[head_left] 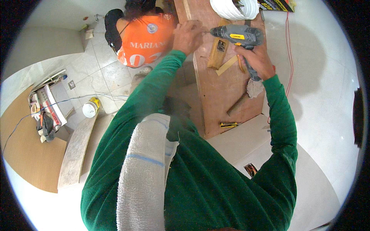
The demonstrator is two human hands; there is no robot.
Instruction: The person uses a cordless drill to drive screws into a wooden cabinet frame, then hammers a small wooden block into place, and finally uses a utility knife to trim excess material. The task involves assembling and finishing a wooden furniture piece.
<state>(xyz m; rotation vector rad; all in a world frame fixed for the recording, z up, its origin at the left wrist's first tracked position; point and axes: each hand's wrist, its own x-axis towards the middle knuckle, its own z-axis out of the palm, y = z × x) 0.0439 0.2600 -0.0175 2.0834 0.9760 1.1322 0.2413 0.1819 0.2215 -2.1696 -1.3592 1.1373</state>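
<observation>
My right hand [257, 61] is wrapped round the handle of a grey and black power drill [241, 35] with a yellow label. The drill lies level above a reddish-brown wooden board [216, 104], its nose pointing left. My left hand [189, 37] is at the drill's tip, over the board's left edge, with its fingers pinched together. Whatever those fingers hold is too small to make out. Below the drill, on the board, rests a wooden block [216, 56] with a dark metal piece set in it. A thin pale wood strip [227, 65] lies beside the block.
A person in an orange shirt [144, 40] crouches left of the board. A white ribbed container [236, 9] stands at its far end; a yellow utility knife [230, 124] lies at its near end. Red cable [288, 57] runs along the right. A paint tub [91, 107] stands left.
</observation>
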